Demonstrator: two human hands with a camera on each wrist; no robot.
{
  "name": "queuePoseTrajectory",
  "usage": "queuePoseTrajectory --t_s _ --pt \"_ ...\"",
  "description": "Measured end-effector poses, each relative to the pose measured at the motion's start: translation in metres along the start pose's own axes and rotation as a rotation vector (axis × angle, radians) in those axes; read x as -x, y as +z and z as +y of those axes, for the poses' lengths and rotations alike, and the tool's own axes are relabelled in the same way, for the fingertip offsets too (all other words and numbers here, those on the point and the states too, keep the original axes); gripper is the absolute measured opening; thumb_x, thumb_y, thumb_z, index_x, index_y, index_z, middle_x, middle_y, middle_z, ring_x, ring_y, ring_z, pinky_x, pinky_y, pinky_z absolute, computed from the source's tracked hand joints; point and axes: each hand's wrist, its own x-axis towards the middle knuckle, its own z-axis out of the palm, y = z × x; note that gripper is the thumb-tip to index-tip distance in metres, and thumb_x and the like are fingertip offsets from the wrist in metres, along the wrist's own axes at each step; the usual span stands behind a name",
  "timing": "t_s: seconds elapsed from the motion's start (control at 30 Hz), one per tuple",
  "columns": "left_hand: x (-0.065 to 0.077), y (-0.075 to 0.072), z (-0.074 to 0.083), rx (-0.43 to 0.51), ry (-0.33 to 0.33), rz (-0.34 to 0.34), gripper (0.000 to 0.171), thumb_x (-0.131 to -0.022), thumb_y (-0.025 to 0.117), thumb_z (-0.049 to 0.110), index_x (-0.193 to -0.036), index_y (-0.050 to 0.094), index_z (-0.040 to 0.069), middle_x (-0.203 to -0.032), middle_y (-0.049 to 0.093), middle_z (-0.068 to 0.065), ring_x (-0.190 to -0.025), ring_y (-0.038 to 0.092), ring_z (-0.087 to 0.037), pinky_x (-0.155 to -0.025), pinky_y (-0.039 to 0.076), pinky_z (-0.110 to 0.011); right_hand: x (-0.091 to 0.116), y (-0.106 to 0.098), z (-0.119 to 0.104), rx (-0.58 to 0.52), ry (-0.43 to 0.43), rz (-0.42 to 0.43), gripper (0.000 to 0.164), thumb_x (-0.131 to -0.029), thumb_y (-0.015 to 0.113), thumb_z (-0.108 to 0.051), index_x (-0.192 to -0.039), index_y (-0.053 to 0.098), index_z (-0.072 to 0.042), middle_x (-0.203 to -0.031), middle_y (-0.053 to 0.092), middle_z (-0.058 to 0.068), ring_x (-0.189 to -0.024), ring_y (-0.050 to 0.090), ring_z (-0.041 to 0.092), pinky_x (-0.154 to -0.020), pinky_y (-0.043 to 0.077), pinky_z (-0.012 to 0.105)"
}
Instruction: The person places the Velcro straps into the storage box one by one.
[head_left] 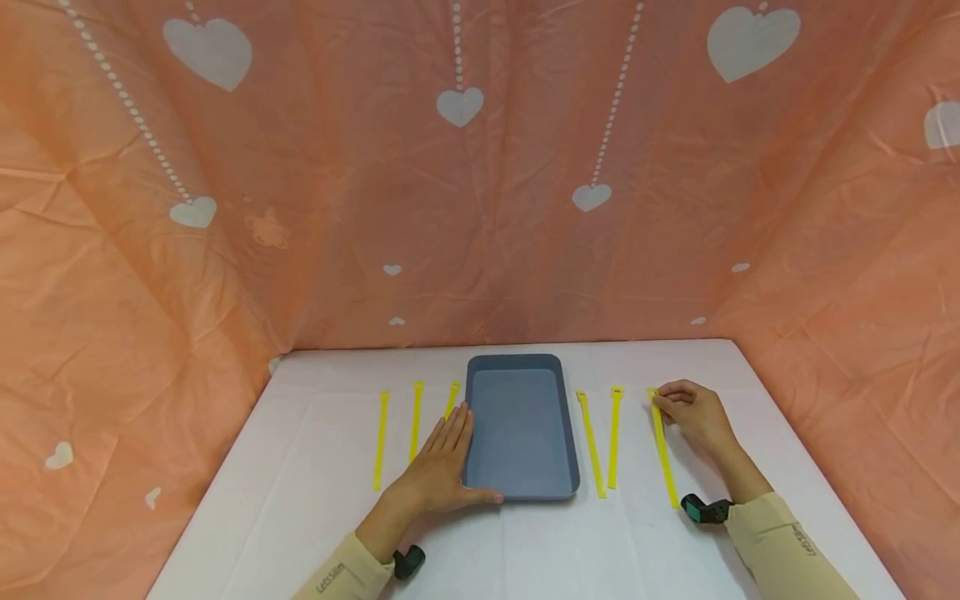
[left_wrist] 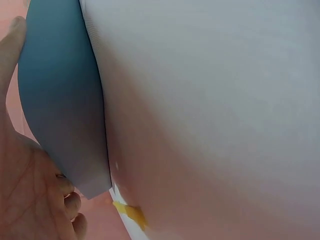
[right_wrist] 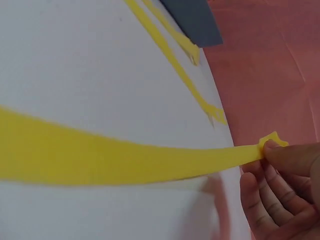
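Observation:
A blue-grey rectangular tray (head_left: 521, 433) lies on the white table. Along its left side rest the straight fingers of my left hand (head_left: 442, 467), the thumb stretched out at the tray's near left corner. To the right of the tray, my right hand (head_left: 697, 417) pinches a yellow cable tie (head_left: 663, 450), a flat strap with a slotted head. Thumb and fingertips grip it just below the head, and its tail runs toward the near side of the table. In the right wrist view the strap (right_wrist: 150, 162) bows from the pinch across the picture.
Two more yellow ties (head_left: 592, 446) lie between the tray and my right hand. Left of the tray are three others, the outermost tie (head_left: 381, 442) fully visible, the rest partly behind my left hand. A pink cloth (head_left: 510, 250) with hearts surrounds the table (head_left: 300, 458).

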Motion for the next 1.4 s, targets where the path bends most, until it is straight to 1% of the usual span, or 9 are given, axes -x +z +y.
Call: queuePoseTrajectory --t_s 0.13,0.27,0.37,0.57,0.73,0.83,1.03,1.27,1.4 --pt "0.0 -0.002 0.0 0.028 0.002 -0.012 0.139 -0.084 0.071 0.083 -0.169 0.009 -0.007 -0.178 0.004 -0.025 -0.166 0.007 -0.037 -0.134 0.012 -0.054 0.001 0.0 -0.006 -0.016 -0.027 0.002 0.029 -0.1 0.077 -0.009 -0.118 0.068 0.013 -0.092 0.077 0.007 -0.072 0.07 0.008 -0.065 0.061 0.026" --pt "0.0 0.0 -0.001 0.056 0.013 -0.01 0.14 -0.084 0.067 0.086 -0.169 0.008 -0.008 -0.178 0.002 -0.025 -0.166 0.006 -0.038 -0.134 0.01 -0.053 0.003 0.0 -0.014 -0.025 -0.043 -0.004 0.029 -0.1 0.077 -0.009 -0.117 0.069 0.012 -0.094 0.078 0.008 -0.074 0.072 0.005 -0.067 0.064 0.027" --pt "0.0 0.001 -0.002 0.049 0.009 -0.009 0.141 -0.083 0.064 0.09 -0.169 0.006 -0.006 -0.179 0.001 -0.023 -0.167 0.004 -0.035 -0.135 0.008 -0.052 0.005 -0.001 -0.02 -0.018 -0.057 -0.008 0.029 -0.101 0.076 -0.011 -0.119 0.069 0.011 -0.097 0.078 0.01 -0.076 0.072 0.004 -0.07 0.064 0.029" --pt "-0.002 0.004 -0.002 0.039 -0.015 -0.014 0.143 -0.082 0.066 0.09 -0.17 0.004 -0.004 -0.179 0.0 -0.022 -0.167 0.001 -0.032 -0.135 0.007 -0.051 0.007 -0.001 -0.029 -0.018 -0.093 -0.012 0.032 -0.102 0.077 -0.016 -0.121 0.07 0.009 -0.1 0.08 0.011 -0.076 0.073 0.004 -0.074 0.065 0.032" --pt "-0.003 0.004 -0.001 0.015 -0.028 -0.019 0.141 -0.082 0.069 0.087 -0.17 0.005 -0.004 -0.18 0.001 -0.021 -0.167 0.002 -0.032 -0.135 0.01 -0.051 0.009 -0.001 -0.036 -0.089 -0.114 -0.03 0.034 -0.101 0.078 -0.017 -0.121 0.07 0.01 -0.098 0.08 0.007 -0.076 0.074 0.006 -0.075 0.066 0.033" --pt "-0.002 0.001 0.0 0.032 -0.024 -0.015 0.141 -0.082 0.07 0.086 -0.17 0.007 -0.005 -0.179 0.002 -0.023 -0.167 0.004 -0.034 -0.134 0.011 -0.053 0.011 0.0 -0.042 -0.117 -0.118 -0.039 0.036 -0.101 0.079 -0.019 -0.122 0.07 0.009 -0.096 0.08 0.001 -0.078 0.074 0.006 -0.077 0.066 0.033" --pt "-0.001 -0.001 0.002 0.02 -0.039 -0.038 0.14 -0.083 0.069 0.085 -0.17 0.006 -0.004 -0.179 0.0 -0.022 -0.167 0.002 -0.033 -0.135 0.009 -0.052 0.015 0.001 -0.053 -0.115 -0.145 -0.049 0.038 -0.102 0.078 -0.024 -0.122 0.07 0.007 -0.093 0.079 -0.006 -0.08 0.074 0.008 -0.081 0.064 0.03" --pt "-0.001 -0.003 0.003 0.031 -0.033 -0.038 0.14 -0.083 0.072 0.083 -0.17 0.007 -0.005 -0.179 0.002 -0.023 -0.167 0.004 -0.035 -0.135 0.01 -0.053 0.019 0.003 -0.071 -0.175 -0.202 -0.071 0.037 -0.102 0.078 -0.022 -0.122 0.069 0.008 -0.096 0.079 -0.004 -0.082 0.075 0.009 -0.081 0.064 0.026" --pt "-0.003 0.001 0.0 0.02 -0.032 -0.032 0.141 -0.083 0.07 0.085 -0.17 0.005 -0.004 -0.18 0.0 -0.021 -0.167 0.002 -0.033 -0.135 0.01 -0.052 0.022 0.005 -0.083 -0.203 -0.242 -0.074 0.036 -0.101 0.079 -0.02 -0.121 0.069 0.009 -0.097 0.078 -0.003 -0.082 0.074 0.009 -0.081 0.064 0.026"
